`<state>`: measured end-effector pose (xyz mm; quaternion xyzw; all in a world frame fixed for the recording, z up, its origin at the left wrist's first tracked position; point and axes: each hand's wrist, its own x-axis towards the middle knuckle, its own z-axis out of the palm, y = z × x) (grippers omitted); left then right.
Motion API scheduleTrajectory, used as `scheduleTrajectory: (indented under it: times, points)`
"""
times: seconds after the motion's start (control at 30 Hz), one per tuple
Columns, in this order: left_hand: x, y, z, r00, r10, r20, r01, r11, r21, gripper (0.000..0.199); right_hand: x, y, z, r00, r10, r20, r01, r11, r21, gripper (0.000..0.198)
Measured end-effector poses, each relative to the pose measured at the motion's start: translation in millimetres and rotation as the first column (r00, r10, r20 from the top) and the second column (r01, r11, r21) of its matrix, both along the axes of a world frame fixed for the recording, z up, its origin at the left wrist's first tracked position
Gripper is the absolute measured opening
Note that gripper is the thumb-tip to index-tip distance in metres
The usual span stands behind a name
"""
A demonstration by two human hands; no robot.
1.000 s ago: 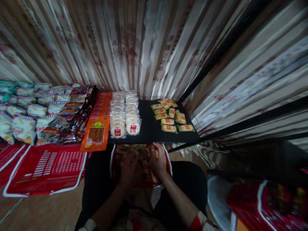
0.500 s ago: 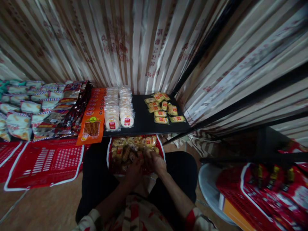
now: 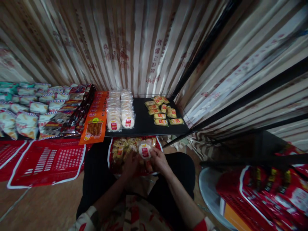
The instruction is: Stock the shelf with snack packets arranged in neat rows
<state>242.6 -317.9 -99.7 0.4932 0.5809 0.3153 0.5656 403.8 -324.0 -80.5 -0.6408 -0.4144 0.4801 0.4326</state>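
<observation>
A round white rice cracker packet (image 3: 145, 149) with a red label is pinched at its right side by my right hand (image 3: 159, 159), above a red basket (image 3: 110, 162) with a white rim between my knees. My left hand (image 3: 130, 164) is low over the same basket, close to the packet, its fingers dark and partly hidden among the contents. Small yellow-wrapped snack packs (image 3: 118, 152) fill the basket. On the black shelf (image 3: 143, 127) in front stand two rows of rice cracker packets (image 3: 127, 120), with a loose group of yellow packs (image 3: 160, 115) to their right.
Orange snack bags (image 3: 93, 128), dark red bags (image 3: 78, 110) and white bags (image 3: 26, 123) crowd the shelf's left side. Red baskets (image 3: 51, 163) lie below. At right are black frame bars (image 3: 228, 115), a grey basin (image 3: 207, 189) and red packages (image 3: 276, 192).
The white rice cracker packet now shows in my right hand, raised out of the basket. Earlier both hands were among the yellow packs. The view has shifted slightly.
</observation>
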Motion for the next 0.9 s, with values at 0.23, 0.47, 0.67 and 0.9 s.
scheduleTrajectory:
  times: [0.23,0.47,0.67,0.9]
  points:
    - [-8.4,9.3,13.9,0.997,0.051,0.055,-0.055,0.996,0.064,0.031,-29.7,2.3,29.0,0.959,0.073,-0.274,-0.075,0.997,0.004,0.041]
    - [-18.9,20.1,32.8,0.998,0.051,-0.048,-0.041,0.979,0.199,0.026,-29.8,19.8,24.1,0.994,0.036,0.107,-0.045,0.996,0.082,0.030]
    - [-22.7,50.2,44.8,0.986,0.122,-0.112,-0.086,0.955,0.284,0.028,-33.7,56.5,31.9,0.975,0.053,0.215,-0.084,0.987,0.140,0.025]
    - [-21.8,80.9,44.2,0.933,0.262,-0.248,-0.122,0.876,0.466,0.041,-41.4,104.0,35.4,0.967,0.055,0.247,-0.106,0.975,0.196,0.029]
